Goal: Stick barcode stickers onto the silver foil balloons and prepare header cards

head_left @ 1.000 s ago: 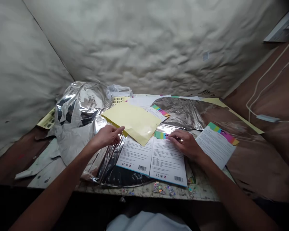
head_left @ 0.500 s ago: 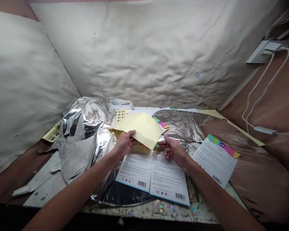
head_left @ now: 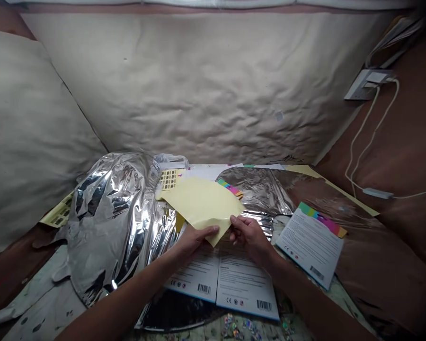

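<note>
Closer together than half a second ago, both our hands have shifted: our right hand, which was just off the right corner of the yellow sheet, is now at its edge, and our left hand has come nearer the sheet's lowest corner. From the head view, the only one we have, we see the sheet at the middle of the frame, slightly bowed and held above the desk. Its long axis runs from upper left to lower right, so most of it lies up and to the left of our fingers, and its near short end faces the right hand, the nearer of the two to that edge. Our left fingers are clamped on the sheet close to the lowest corner, thumb on top and the others hidden beneath. Our right fingers are drawn together and, as we judge it, pinch the short end partway along.

Lower in the frame, we see the left printed card and the right printed card side by side, their upper parts partly hidden. At the right, a third card lies tilted, apart from our fingers. Crumpled silver film fills much of the left, and shiny bits lie scattered along the bottom.
</note>
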The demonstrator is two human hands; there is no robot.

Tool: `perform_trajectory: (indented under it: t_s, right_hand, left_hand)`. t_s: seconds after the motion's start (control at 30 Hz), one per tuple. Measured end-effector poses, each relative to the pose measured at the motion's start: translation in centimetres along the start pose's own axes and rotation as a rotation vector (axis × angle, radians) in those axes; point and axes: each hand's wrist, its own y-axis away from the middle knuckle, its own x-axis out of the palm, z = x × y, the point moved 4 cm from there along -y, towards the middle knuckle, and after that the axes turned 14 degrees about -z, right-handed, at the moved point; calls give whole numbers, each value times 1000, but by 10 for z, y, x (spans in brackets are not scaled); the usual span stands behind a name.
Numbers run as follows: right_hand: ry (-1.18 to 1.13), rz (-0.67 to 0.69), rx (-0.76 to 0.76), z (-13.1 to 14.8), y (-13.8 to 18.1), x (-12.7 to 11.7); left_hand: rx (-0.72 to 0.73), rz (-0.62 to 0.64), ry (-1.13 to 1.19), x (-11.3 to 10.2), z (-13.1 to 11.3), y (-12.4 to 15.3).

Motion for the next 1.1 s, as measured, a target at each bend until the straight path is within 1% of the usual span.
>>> perform_trajectory:
  t_s: [0.13,0.3,0.4,0.5,0.63,0.7,0.73,0.77,0.8,0.83,0.9,0.93,0.97,1.03,1.1]
  right_hand:
    - [7,-17,39,-1,0,-1]
    - [113,-3,-33,2,2,2]
    - [183,34,-49,3,4,5]
    - [243,30,-60,3,5,7]
    - [287,11,-83,2,5,7]
    - [375,9,-98,3,5,6]
    - [448,-3,-134,4,6,4]
    - [530,-32,-207,8,7,2]
    - [606,-79,-325,14,9,0]
    - [666,-137,-477,21,12,-2]
    - [710,-224,-800,32,21,-2]
    - [702,-229,-926,35,26,0]
    - [692,-204,-1015,36,30,3]
    - [687,-112,-1096,33,35,10]
    - [694,-43,-1097,27,36,17]
  left_hand:
    - [11,-5,-24,-2,3,-1]
    - [70,-11,14,1,-1,2]
    - [70,-10,8,3,-3,4]
    - [104,-19,20,3,-5,5]
    - [105,-43,-68,-2,-1,5]
    - [130,-51,-102,-4,1,4]
    - [149,-57,-110,-5,1,4]
    - [171,-70,-116,-6,0,4]
    - [196,-90,-119,-7,-1,4]
    - [222,-115,-122,-8,-2,5]
    - [270,-157,-125,-8,-7,6]
    - [287,-166,-125,-7,-9,7]
    - [299,-175,-123,-7,-10,8]
    - [306,-188,-131,-6,-11,8]
    - [317,-211,-157,-7,-10,8]
